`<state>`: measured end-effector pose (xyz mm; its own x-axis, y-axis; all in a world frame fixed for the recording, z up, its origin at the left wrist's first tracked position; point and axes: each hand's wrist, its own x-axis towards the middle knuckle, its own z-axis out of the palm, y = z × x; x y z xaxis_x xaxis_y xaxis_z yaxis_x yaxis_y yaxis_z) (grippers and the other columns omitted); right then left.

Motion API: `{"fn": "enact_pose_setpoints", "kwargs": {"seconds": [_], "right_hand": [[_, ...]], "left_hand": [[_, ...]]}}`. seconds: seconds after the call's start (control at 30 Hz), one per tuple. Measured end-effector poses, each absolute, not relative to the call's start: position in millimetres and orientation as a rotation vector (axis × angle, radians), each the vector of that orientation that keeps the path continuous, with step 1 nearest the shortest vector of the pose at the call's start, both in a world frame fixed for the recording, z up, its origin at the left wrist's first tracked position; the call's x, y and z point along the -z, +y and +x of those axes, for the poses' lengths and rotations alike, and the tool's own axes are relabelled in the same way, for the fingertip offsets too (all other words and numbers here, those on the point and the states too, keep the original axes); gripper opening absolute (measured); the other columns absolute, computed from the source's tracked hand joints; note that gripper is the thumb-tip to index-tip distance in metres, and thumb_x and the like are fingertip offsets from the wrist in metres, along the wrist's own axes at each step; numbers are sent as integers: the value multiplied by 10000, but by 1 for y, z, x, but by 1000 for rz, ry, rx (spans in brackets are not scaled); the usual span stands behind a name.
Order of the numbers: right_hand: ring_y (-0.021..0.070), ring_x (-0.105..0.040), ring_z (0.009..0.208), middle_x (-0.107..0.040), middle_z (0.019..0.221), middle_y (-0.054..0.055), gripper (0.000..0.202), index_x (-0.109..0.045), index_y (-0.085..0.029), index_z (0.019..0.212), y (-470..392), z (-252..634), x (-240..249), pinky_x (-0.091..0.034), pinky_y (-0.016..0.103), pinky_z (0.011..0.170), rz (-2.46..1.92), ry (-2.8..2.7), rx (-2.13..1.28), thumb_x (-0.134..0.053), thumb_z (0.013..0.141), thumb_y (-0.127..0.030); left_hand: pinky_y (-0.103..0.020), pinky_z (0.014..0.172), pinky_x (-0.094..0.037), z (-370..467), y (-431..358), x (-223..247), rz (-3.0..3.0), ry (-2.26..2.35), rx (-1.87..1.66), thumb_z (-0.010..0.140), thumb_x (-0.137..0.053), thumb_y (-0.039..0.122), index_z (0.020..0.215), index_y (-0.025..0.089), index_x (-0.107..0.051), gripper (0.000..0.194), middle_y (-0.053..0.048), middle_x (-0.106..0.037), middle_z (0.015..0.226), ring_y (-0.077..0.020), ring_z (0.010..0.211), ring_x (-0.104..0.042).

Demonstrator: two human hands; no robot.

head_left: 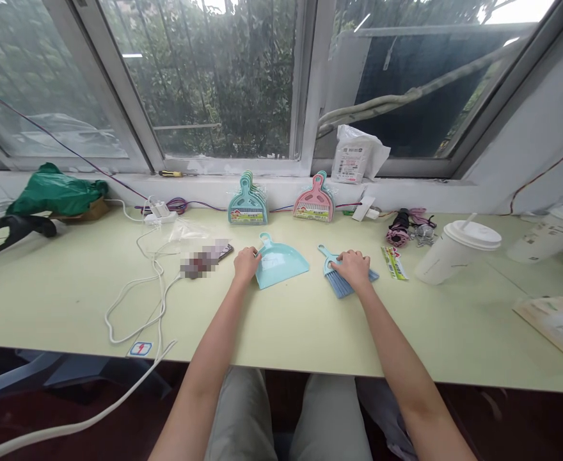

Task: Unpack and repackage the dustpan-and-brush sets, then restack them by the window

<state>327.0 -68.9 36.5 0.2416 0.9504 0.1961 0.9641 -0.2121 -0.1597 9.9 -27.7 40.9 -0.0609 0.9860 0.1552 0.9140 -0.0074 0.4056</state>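
Note:
A light blue dustpan [281, 264] lies on the pale green table, its handle pointing toward the window. My left hand [247, 264] grips the dustpan's left edge, with its fingers closed. To the right lies a small blue brush [339, 283], its handle up and to the left and its bristles toward me. My right hand [354, 267] is closed on the brush's head, covering part of it. A green and yellow label strip [395, 263] is on the table just right of the brush.
Packaged dustpan sets, teal [247, 203] and pink [314, 202], lean against the wall behind. A phone [207, 258] and white cables [159, 275] lie left. White cups [454, 253] and a paper bag [557, 323] are right. The table's front edge [310, 370] runs above my lap.

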Motion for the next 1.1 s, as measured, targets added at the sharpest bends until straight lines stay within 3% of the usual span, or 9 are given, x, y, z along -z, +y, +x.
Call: {"fn": "enact_pose_setpoints", "kwargs": {"seconds": [0.27,0.63,0.8,0.9,1.0,1.1], "right_hand": [[265,-514,1005,-660,991,87,227,-679,-193,834,-73,306,-46,-277,395,852,-2032,-1701,99,-565,757,-374],[214,-572,943,-686,915,29,181,-671,-230,765,-91,262,-51,-322,336,818,-1798,-2077,-111,-601,793,-395],[217,-588,993,-697,962,34,122,-666,-226,850,-86,266,-48,-367,320,828,-1743,-2046,-118,-606,816,-326],[210,-601,976,-707,960,32,115,-674,-219,867,-82,272,-45,-402,312,832,-1630,-2068,-207,-606,825,-303],[198,-616,940,-713,962,22,131,-687,-223,888,-79,275,-43,-429,309,838,-1506,-2110,-315,-608,831,-311],[192,-620,962,-712,999,24,145,-690,-224,925,-81,268,-41,-432,314,873,-1415,-2178,-330,-599,844,-304]], "left_hand": [[-291,677,-382,41,-45,-43,2158,2012,-461,881,-392,281,868,200,-620,243,-89,-683,930,-221,875,-612],[-287,646,-371,96,-84,-37,2355,1745,-482,918,-355,287,746,195,-574,294,-57,-654,794,-197,755,-602],[-274,708,-413,80,-74,-35,2633,1274,-534,974,-231,314,873,215,-576,374,-33,-632,908,-167,842,-585],[-302,788,-424,73,-66,-37,2851,1219,-591,926,-377,252,1014,206,-569,217,-58,-604,1017,-192,947,-553],[-364,874,-409,68,-60,-38,3060,1287,-666,866,-455,142,1130,194,-536,281,-101,-573,1111,-230,1040,-517],[-368,908,-411,64,-57,-37,3219,1151,-633,876,-430,96,1114,196,-543,282,-111,-563,1139,-223,1068,-521]]}}
